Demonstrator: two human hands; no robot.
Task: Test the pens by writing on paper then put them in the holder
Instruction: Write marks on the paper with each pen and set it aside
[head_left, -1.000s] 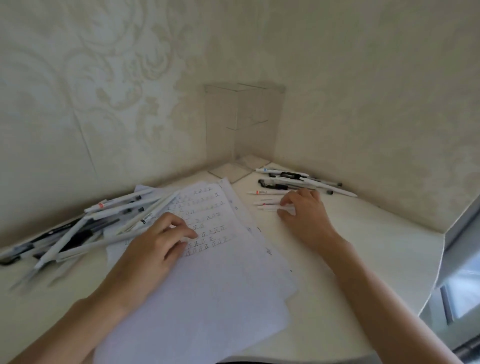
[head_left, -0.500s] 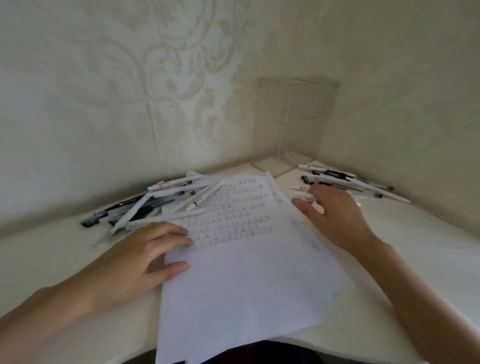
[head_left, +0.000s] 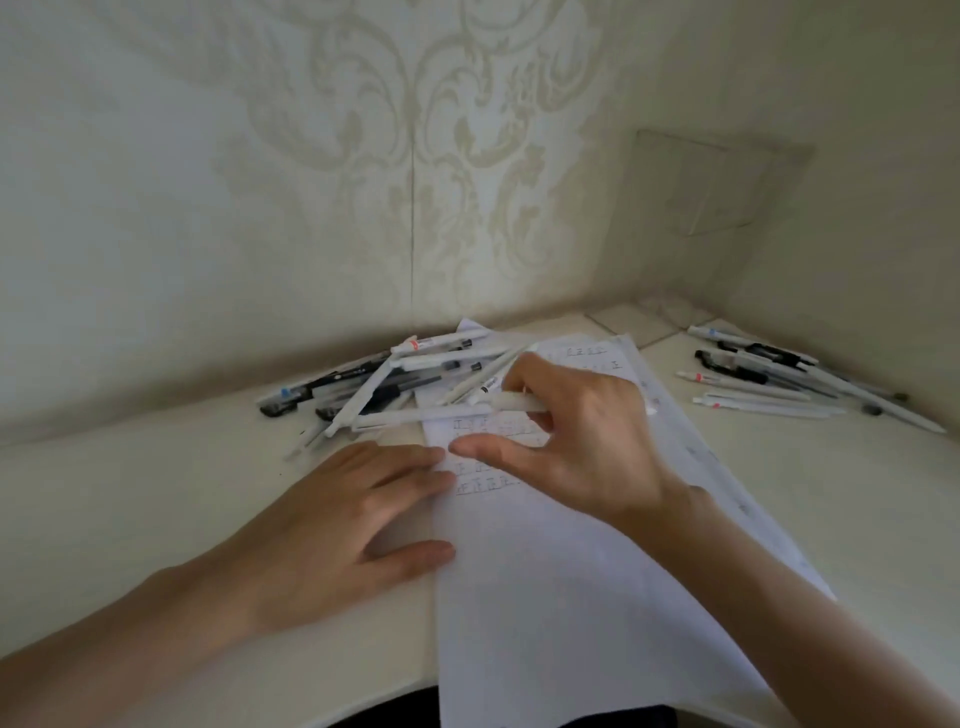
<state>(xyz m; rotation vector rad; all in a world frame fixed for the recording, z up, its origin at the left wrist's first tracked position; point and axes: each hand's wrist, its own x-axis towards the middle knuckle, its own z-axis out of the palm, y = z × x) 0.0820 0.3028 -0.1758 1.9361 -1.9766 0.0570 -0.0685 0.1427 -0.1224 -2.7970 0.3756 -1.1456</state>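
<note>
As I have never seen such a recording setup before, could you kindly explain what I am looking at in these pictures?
There is no machine here: a person works with two bare hands. The view comes from a wide-angle camera worn on their head, looking forward and down, which is why the arms enter from the bottom. The left hand lies flat on the left edge of the paper, which already carries rows of written marks. The right hand holds a white pen in its curled fingers above the sheet. On the table, a pile of pens lies left of the paper and more pens lie to the right. A clear holder stands in the corner.
</note>
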